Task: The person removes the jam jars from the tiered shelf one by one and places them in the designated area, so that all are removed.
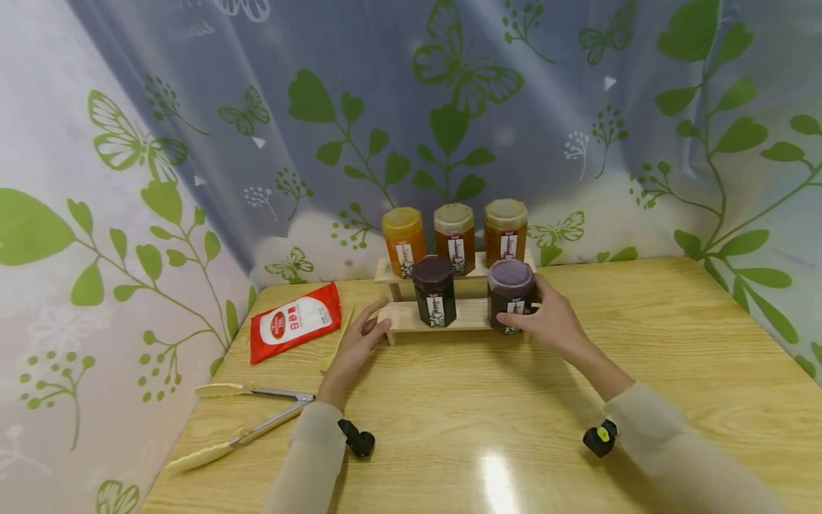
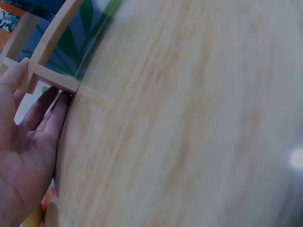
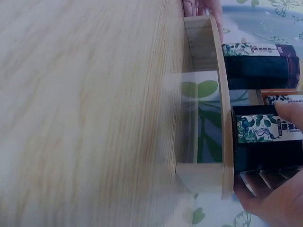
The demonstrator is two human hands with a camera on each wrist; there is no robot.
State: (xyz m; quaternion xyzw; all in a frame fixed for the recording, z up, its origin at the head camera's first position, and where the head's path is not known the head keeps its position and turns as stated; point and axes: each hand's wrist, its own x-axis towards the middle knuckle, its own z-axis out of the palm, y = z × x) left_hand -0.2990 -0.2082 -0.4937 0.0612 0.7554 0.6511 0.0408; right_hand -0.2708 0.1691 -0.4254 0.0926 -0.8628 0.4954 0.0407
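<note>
A two-step wooden rack (image 1: 472, 314) holds several jars. My right hand (image 1: 557, 321) grips the dark jar (image 1: 511, 282) with a pale purple lid, at the right end of the lower step. The thumb lies across its label and the fingers go round the far side. In the right wrist view this dark jar (image 3: 267, 142) stands against the shelf board. My left hand (image 1: 356, 346) holds the left end of the rack, thumb at the front corner and fingers by the leg (image 2: 57, 78). Another dark jar (image 1: 435, 293) stands left of centre on the lower step.
On the upper step stand an orange jar (image 1: 403, 239) and two amber jars, one in the middle (image 1: 454, 239) and one at right (image 1: 505, 232). A red and white packet (image 1: 295, 323) and spread tongs (image 1: 276, 421) lie left on the table. A patterned curtain (image 1: 411, 128) hangs behind.
</note>
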